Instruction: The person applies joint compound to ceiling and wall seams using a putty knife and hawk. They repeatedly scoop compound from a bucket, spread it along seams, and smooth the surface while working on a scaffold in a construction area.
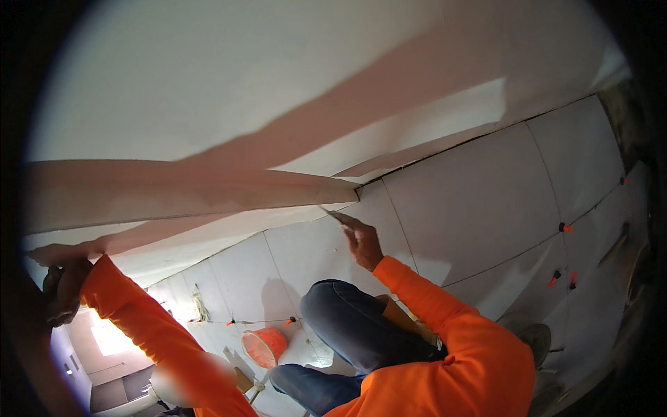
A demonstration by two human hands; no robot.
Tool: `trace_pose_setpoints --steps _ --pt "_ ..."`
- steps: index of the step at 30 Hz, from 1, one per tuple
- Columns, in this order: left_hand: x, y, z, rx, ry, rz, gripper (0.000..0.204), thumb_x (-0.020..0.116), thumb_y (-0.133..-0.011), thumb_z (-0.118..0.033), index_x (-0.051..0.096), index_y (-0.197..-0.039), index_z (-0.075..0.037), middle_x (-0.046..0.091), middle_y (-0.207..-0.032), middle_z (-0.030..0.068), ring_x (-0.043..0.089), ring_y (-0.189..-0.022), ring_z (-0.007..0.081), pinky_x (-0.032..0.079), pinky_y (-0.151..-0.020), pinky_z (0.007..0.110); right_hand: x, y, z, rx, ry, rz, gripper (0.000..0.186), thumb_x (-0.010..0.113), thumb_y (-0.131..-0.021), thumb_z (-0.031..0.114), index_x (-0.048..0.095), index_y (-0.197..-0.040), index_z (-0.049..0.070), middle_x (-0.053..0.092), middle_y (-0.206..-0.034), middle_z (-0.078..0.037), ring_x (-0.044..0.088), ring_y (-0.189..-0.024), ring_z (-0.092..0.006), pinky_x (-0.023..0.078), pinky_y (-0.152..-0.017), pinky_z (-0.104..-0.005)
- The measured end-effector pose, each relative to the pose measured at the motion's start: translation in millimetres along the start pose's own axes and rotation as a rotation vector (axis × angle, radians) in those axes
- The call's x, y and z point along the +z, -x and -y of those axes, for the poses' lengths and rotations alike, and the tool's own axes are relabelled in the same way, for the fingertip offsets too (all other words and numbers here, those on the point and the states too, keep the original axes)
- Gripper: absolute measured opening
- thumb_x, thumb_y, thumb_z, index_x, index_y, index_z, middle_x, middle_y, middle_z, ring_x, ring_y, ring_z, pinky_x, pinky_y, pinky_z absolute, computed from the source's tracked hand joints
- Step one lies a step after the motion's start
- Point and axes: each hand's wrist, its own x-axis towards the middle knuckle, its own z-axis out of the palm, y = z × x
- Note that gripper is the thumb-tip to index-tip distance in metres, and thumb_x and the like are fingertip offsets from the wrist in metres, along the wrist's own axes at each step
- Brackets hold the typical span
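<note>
Right hand [363, 241] has its fingers pinched around a thin pencil-like tool [328, 210], tip right at the end of the long beige board [187, 191] against the white wall. Left hand [64, 290] grips the board's far left end, fingers curled shut. An orange bucket [265, 346] sits on the tiled floor [486, 201] below.

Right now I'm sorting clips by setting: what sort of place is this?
Probably an indoor room being tiled. Large pale floor tiles carry small orange spacer clips in the joints, an orange bucket stands on the floor, and the white wall shows bare unpainted strips.
</note>
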Motion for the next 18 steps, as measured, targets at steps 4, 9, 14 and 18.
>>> trace_pose_setpoints --steps 4,9,14,18 --pt "-5.5 -2.8 1.4 -0.002 -0.016 -0.019 0.033 0.052 -0.104 -0.017 0.052 -0.13 0.004 0.061 -0.113 0.0169 0.061 -0.093 0.0275 0.053 -0.079 0.04 -18.3 -19.1 -24.5 0.155 0.069 -0.002 0.032 0.052 -0.103 0.017 0.06 -0.131 0.003 0.069 -0.088 -0.017 0.058 -0.067 -0.0176 0.049 -0.066 -0.0317" --pt "-3.5 -2.4 0.8 -0.003 -0.013 -0.034 0.033 0.052 -0.104 -0.017 0.052 -0.13 0.004 0.061 -0.112 0.0165 0.06 -0.093 0.0272 0.052 -0.079 0.04 -18.4 -58.2 -40.0 0.075 0.096 0.146 0.036 0.052 -0.104 0.025 0.06 -0.129 0.001 0.068 -0.089 -0.018 0.058 -0.073 -0.0188 0.05 -0.071 -0.0346" --pt "5.6 7.6 -7.6 -0.005 -0.03 -0.032 0.032 0.052 -0.104 -0.017 0.052 -0.129 0.004 0.061 -0.112 0.0161 0.06 -0.092 0.027 0.052 -0.08 0.04 -26.1 -63.4 -16.1 0.2 0.042 0.32 0.04 0.052 -0.104 0.029 0.06 -0.128 -0.001 0.068 -0.092 -0.019 0.06 -0.078 -0.0185 0.05 -0.076 -0.0342" --pt "13.4 45.5 -7.3 -0.034 -0.01 0.012 0.032 0.052 -0.105 -0.017 0.052 -0.129 0.004 0.061 -0.111 0.0158 0.059 -0.092 0.0268 0.051 -0.08 0.04 -42.4 -40.9 1.9 0.018 -0.127 0.333 0.038 0.053 -0.104 0.03 0.062 -0.125 -0.001 0.069 -0.095 -0.019 0.059 -0.084 -0.0149 0.049 -0.077 -0.0331"
